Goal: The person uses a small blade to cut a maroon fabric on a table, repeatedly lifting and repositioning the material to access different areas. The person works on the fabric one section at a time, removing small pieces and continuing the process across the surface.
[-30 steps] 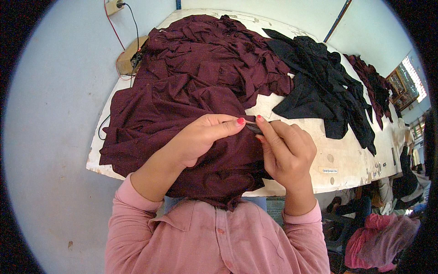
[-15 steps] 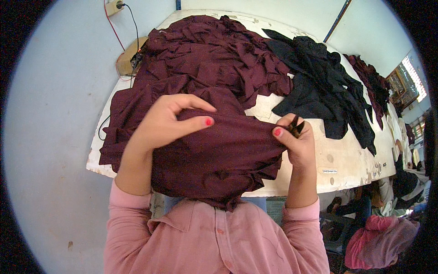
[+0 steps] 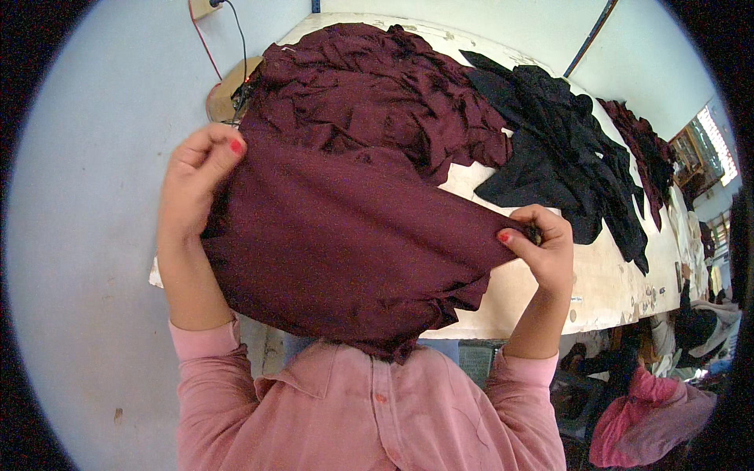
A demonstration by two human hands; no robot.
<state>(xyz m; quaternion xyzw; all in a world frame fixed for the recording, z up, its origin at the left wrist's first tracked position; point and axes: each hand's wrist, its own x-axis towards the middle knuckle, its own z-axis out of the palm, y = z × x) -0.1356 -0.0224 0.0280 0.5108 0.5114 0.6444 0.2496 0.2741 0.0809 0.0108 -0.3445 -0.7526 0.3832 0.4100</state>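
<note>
A piece of dark maroon fabric (image 3: 338, 228) is stretched between my hands, its lower part hanging toward my lap. My left hand (image 3: 192, 177) pinches its upper left edge between thumb and fingers. At the right, my right hand (image 3: 547, 250) is closed on the opposite corner. A small dark tool (image 3: 536, 234) sits in that same hand, mostly hidden by the fingers; it looks like thread snips. Behind the stretched piece lies a big heap of maroon cloth (image 3: 369, 86).
The pale worktable (image 3: 534, 302) also bears a black cloth pile (image 3: 558, 149) and a farther maroon pile (image 3: 636, 145). A wall socket (image 3: 206, 6) with wires is at the upper left, above a brown box (image 3: 228, 90). A person in pink (image 3: 644, 420) is at the lower right.
My left hand has moved up and left and now grips the fabric edge, having been loose above it before. My right hand shifted slightly right, and the fabric is spread wider.
</note>
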